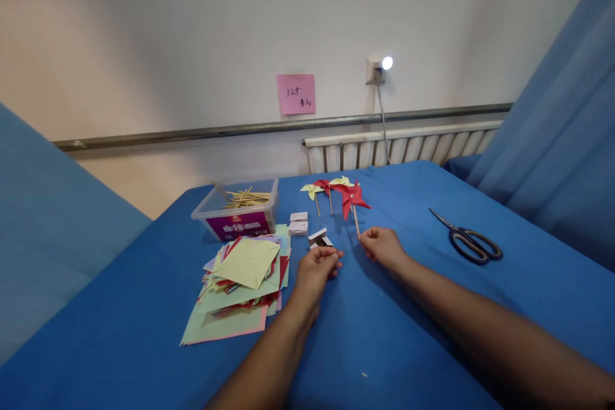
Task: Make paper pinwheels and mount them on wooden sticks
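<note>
My right hand (pixel 382 246) pinches the lower end of a wooden stick that carries a red paper pinwheel (pixel 353 197), which lies on the blue table (pixel 394 333). My left hand (pixel 317 269) rests curled on the cloth, its fingertips touching a small open box (pixel 320 238). Whether it holds anything is unclear. Behind the red pinwheel lie two yellow pinwheels (pixel 312 190) and another red one (pixel 325 184), all on sticks.
A pile of coloured paper squares (pixel 243 285) lies left of my left hand. Behind it stands a clear tub of wooden sticks (pixel 239 208) and two small white boxes (pixel 298 223). Black scissors (pixel 468 240) lie at the right. A radiator (pixel 398 147) lines the wall.
</note>
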The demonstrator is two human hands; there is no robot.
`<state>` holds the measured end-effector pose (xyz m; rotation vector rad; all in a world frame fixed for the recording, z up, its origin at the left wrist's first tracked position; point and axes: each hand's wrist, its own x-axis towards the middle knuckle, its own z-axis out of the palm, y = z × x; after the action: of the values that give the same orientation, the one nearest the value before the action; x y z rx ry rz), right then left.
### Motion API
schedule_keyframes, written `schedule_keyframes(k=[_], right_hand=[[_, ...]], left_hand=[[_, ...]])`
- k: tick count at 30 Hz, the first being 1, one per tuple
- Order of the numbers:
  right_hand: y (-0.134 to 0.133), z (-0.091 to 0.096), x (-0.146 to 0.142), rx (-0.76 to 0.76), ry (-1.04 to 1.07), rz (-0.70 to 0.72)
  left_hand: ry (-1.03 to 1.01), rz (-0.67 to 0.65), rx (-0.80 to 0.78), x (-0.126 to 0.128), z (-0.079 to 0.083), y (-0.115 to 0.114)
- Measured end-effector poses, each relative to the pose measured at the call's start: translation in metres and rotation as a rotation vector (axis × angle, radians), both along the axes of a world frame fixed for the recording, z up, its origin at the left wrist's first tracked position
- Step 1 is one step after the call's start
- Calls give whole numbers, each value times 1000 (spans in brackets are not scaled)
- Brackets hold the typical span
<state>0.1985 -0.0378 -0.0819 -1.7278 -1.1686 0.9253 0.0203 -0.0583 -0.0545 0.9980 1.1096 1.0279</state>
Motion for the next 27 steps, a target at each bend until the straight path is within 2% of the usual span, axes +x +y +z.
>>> schedule_keyframes(k=[6,11,18,22,27], right_hand=[[84,1,54,-128,-289,-123],[128,-3,63,-201,-382,-171],[154,-8,64,-247,-348,-157],[157,-6,63,-248,-371,-152],[154,-6,61,-228,-410,-171]], left_hand=[[227,-191,168,4,-16,0],[352,-258,226,2,-16,-2],[451,-300,246,0,-20,-3],[510,-321,252,0,-22,-3],[492,-332,262,0,-24,-2]])
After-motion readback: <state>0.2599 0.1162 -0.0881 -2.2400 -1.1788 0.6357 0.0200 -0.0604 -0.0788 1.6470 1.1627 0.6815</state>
